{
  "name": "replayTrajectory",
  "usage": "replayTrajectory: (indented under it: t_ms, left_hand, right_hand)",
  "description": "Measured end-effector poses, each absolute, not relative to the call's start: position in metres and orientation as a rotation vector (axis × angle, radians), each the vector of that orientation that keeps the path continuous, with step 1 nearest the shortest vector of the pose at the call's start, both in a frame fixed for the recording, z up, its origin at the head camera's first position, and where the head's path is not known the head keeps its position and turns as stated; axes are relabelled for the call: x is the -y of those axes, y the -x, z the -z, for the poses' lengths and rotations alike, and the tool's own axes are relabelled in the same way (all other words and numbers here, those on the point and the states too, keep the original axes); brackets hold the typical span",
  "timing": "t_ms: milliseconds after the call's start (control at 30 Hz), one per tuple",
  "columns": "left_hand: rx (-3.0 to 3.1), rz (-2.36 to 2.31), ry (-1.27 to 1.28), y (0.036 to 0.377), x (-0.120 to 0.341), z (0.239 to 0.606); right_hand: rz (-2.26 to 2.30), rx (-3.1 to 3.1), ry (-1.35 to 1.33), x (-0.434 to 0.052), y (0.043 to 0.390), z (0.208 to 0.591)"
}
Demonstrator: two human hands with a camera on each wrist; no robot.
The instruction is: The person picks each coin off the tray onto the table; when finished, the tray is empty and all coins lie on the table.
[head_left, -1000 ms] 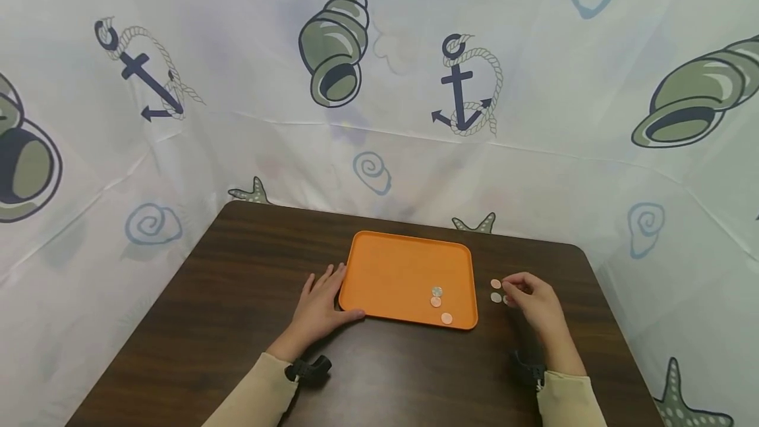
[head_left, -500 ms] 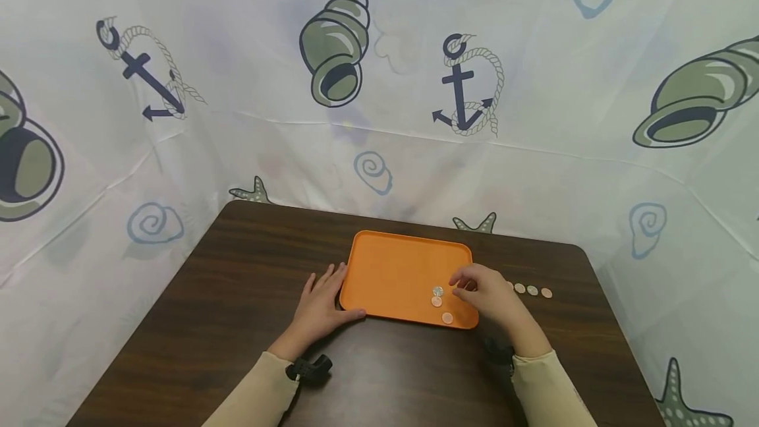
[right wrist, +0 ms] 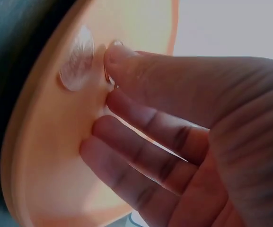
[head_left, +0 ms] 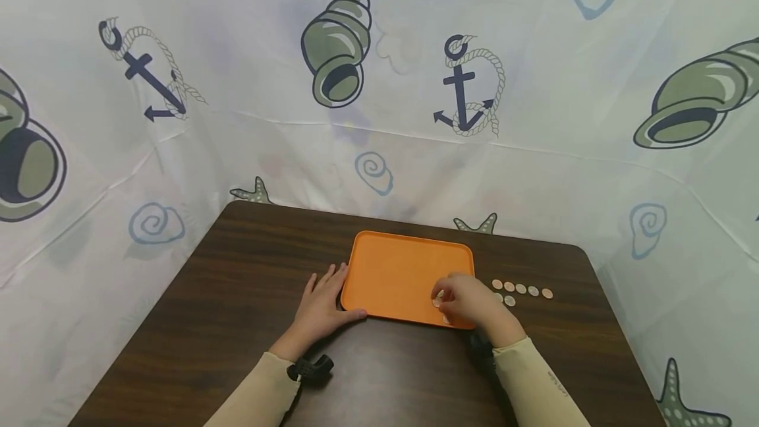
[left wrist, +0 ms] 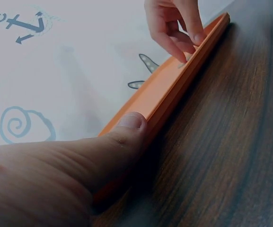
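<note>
On the dark wooden table lies an orange tray (head_left: 391, 269) with a low raised rim. My left hand (head_left: 320, 308) rests at its left end, fingers spread and straight, thumb (left wrist: 131, 121) on the near rim. Over the tray's right part, my right hand (head_left: 474, 302) has its thumb and curled index finger round a small coin (head_left: 437, 302). The thumb (right wrist: 122, 56) covers much of that coin in the right wrist view. Another coin (right wrist: 78, 59) lies flat beside it, close to the rim. The right fingers partly hide the tray's coins in the head view.
Right of the tray, several coins (head_left: 520, 288) lie in a row on the table (head_left: 284, 236), with a shorter row (head_left: 510, 301) just in front. A pale curtain (head_left: 403, 84) printed with shells and anchors hangs behind the table and along both sides.
My right hand has moved left from the coins on the table to those in the tray, uncovering the rows on the table. My left hand has stayed at the tray's left end.
</note>
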State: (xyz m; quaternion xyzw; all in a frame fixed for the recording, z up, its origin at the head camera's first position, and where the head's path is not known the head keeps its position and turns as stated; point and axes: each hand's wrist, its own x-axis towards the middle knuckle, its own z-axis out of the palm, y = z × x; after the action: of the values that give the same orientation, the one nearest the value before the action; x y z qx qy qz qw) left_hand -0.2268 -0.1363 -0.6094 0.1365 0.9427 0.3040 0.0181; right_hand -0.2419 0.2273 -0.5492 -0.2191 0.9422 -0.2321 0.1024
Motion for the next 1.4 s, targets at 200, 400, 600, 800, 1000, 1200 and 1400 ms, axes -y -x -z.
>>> replayTrajectory:
  t_ms: [200, 400, 600, 800, 1000, 1200, 1400]
  left_hand:
    - [-2.921, -0.945, -0.429, 0.226, 0.137, 0.608]
    - [-2.931, -0.959, -0.434, 0.226, 0.137, 0.610]
    - [-2.928, -0.961, -0.423, 0.224, 0.136, 0.612]
    - [-2.926, -0.974, -0.424, 0.223, 0.135, 0.612]
    - [-2.930, -0.974, -0.428, 0.225, 0.135, 0.611]
    - [-2.942, -0.951, -0.433, 0.227, 0.138, 0.611]
    - [-2.937, -0.945, -0.440, 0.227, 0.137, 0.611]
  right_hand:
    - [0.598, -2.829, 0.592, -0.219, 0.242, 0.553]
    - [0.561, -2.832, 0.554, -0.216, 0.243, 0.552]
    - [0.625, -2.836, 0.546, -0.221, 0.242, 0.557]
    - [0.786, -2.907, 0.517, -0.232, 0.234, 0.562]
    - [0.935, -3.079, 0.436, -0.243, 0.222, 0.561]
    - [1.169, -3.104, 0.266, -0.260, 0.208, 0.561]
    - [1.277, -3.238, 0.093, -0.289, 0.198, 0.567]
